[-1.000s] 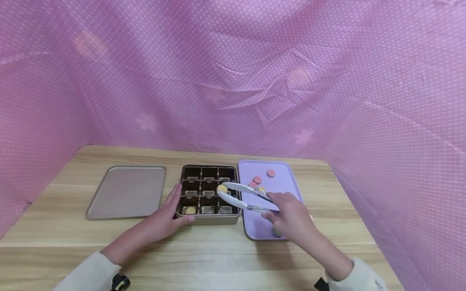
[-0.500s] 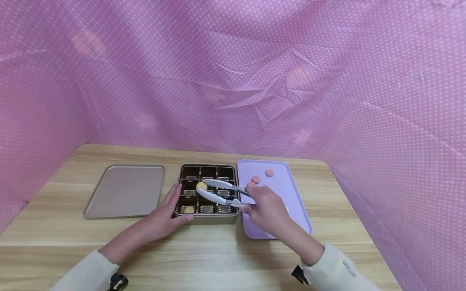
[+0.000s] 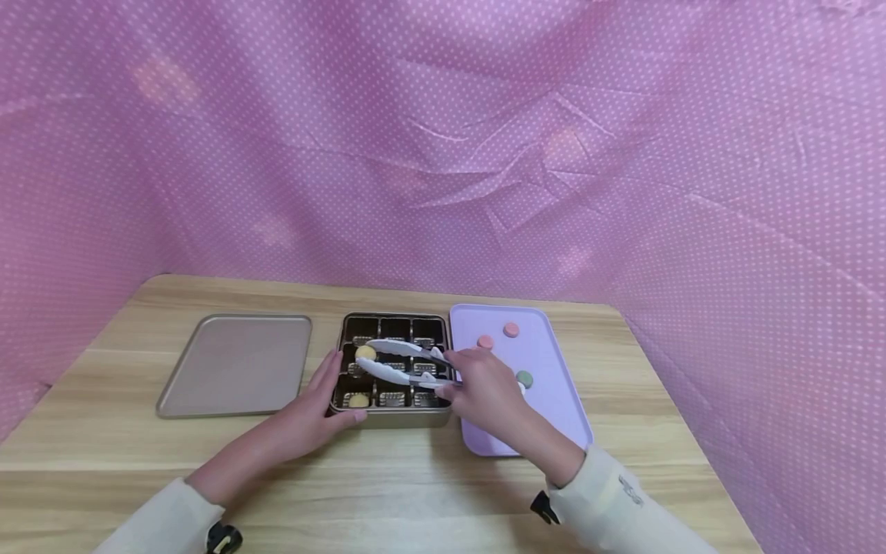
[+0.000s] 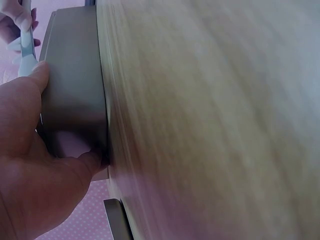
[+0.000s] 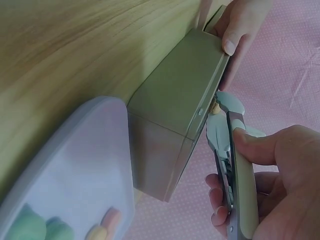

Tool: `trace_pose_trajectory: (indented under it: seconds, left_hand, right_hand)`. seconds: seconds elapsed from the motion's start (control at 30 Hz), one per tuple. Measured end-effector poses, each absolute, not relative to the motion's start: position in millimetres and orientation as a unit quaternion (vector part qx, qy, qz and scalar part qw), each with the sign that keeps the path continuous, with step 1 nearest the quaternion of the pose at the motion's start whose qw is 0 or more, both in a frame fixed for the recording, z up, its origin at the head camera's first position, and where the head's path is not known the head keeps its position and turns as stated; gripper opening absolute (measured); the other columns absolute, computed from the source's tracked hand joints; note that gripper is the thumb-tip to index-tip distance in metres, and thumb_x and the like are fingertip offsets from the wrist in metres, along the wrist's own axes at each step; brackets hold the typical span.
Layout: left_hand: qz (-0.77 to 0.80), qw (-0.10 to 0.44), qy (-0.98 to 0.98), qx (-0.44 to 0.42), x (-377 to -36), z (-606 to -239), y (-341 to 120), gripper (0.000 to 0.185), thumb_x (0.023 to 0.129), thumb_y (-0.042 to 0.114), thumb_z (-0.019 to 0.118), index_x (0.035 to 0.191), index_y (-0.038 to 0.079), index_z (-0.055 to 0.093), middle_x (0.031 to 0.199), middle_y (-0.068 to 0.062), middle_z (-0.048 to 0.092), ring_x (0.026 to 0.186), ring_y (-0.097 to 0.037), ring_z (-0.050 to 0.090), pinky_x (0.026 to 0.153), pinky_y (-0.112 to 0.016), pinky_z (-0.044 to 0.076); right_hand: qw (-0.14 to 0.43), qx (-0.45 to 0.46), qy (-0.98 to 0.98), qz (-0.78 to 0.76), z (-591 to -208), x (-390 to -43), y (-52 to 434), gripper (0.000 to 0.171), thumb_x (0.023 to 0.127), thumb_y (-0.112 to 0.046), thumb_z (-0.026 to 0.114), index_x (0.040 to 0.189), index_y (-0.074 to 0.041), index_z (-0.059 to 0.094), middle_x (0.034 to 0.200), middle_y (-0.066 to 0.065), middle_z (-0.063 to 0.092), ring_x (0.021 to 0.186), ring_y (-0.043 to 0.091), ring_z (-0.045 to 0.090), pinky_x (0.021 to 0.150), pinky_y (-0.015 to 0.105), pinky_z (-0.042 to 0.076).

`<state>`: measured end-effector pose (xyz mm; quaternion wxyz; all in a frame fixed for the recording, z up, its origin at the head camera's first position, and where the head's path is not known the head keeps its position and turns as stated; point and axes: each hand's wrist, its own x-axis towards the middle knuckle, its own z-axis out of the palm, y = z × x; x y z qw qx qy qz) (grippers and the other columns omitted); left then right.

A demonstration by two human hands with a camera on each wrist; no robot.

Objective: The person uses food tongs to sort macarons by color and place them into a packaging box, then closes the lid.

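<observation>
Pink dotted cloth hangs all round my wooden table (image 3: 415, 485), and on it sits the gold compartment tin (image 3: 394, 419), with its flat lid (image 3: 235, 365) lying apart at nine o'clock of it and the lilac tray (image 3: 547, 400) just beside it at three o'clock. My left hand (image 3: 311, 415) lies flat-fingered against the tin's near left corner, thumb on the front wall, steadying it rather than gripping; the left wrist view shows the same press on the wall. My right hand (image 3: 484, 392) squeezes the white tongs (image 3: 404, 362), whose tips are pinched on a yellow macaron (image 3: 365, 352) held over the middle-row, left-hand compartment; whether it already touches the paper cup below I cannot tell. By my judgement the filling is at an early stage: one yellow piece (image 3: 358, 400) already sits in the near-left compartment at seven o'clock of the tin, the one in the tongs is about to be the second, and the other compartments that I can see hold only empty fluted cups. Left on the tray are two pink pieces (image 3: 498, 335) toward twelve o'clock and a green one (image 3: 524, 378) near my knuckles; the right wrist view shows a few more at the tray's near edge.
</observation>
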<state>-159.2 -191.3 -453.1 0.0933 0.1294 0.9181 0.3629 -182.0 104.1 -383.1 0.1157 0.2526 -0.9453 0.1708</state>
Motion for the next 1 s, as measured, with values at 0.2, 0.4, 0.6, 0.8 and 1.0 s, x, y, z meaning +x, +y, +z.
trace_pose_trajectory:
  seconds: [0.2, 0.4, 0.6, 0.8, 1.0]
  left_hand:
    - [0.363, 0.093, 0.918, 0.129, -159, -453, -191, 0.112, 0.091, 0.07, 0.056, 0.16, 0.021, -0.018, 0.168, -0.011, -0.019, 0.149, -0.053, 0.013, 0.116, -0.069, 0.019]
    - [0.366, 0.094, 0.917, 0.128, -158, -452, -190, 0.112, 0.091, 0.069, 0.056, 0.161, 0.019, -0.017, 0.168, -0.011, -0.019, 0.15, -0.052, 0.011, 0.117, -0.069, 0.018]
    - [0.364, 0.094, 0.918, 0.129, -158, -453, -190, 0.111, 0.092, 0.068, 0.056, 0.16, 0.021, -0.018, 0.168, -0.01, -0.019, 0.15, -0.051, 0.01, 0.117, -0.069, 0.017]
    - [0.366, 0.096, 0.917, 0.128, -158, -453, -190, 0.111, 0.092, 0.067, 0.057, 0.16, 0.022, -0.018, 0.168, -0.01, -0.019, 0.149, -0.052, 0.013, 0.116, -0.069, 0.018]
    - [0.363, 0.095, 0.918, 0.126, -158, -453, -191, 0.111, 0.092, 0.069, 0.056, 0.16, 0.023, -0.018, 0.168, -0.009, -0.02, 0.149, -0.053, 0.014, 0.116, -0.069, 0.019]
  right_hand:
    - [0.099, 0.254, -0.947, 0.168, -382, -186, 99, 0.039, 0.082, -0.025, 0.084, 0.115, -0.007, 0.072, 0.093, 0.007, 0.074, 0.084, 0.02, 0.066, 0.065, 0.036, 0.056]
    - [0.084, 0.248, -0.949, 0.177, -380, -188, 94, 0.043, 0.083, -0.025, 0.083, 0.12, -0.007, 0.072, 0.099, 0.008, 0.075, 0.086, 0.019, 0.066, 0.064, 0.036, 0.056]
    - [0.08, 0.249, -0.951, 0.163, -376, -188, 91, 0.028, 0.083, -0.026, 0.083, 0.104, -0.011, 0.071, 0.082, 0.0, 0.068, 0.074, 0.015, 0.056, 0.055, 0.033, 0.048]
    - [0.074, 0.247, -0.953, 0.156, -374, -190, 89, 0.023, 0.082, -0.028, 0.083, 0.096, -0.015, 0.068, 0.076, -0.005, 0.061, 0.07, 0.015, 0.05, 0.054, 0.031, 0.044]
    - [0.064, 0.241, -0.955, 0.161, -374, -190, 89, 0.036, 0.083, -0.028, 0.082, 0.112, -0.01, 0.072, 0.089, 0.004, 0.072, 0.077, 0.016, 0.059, 0.06, 0.035, 0.052]
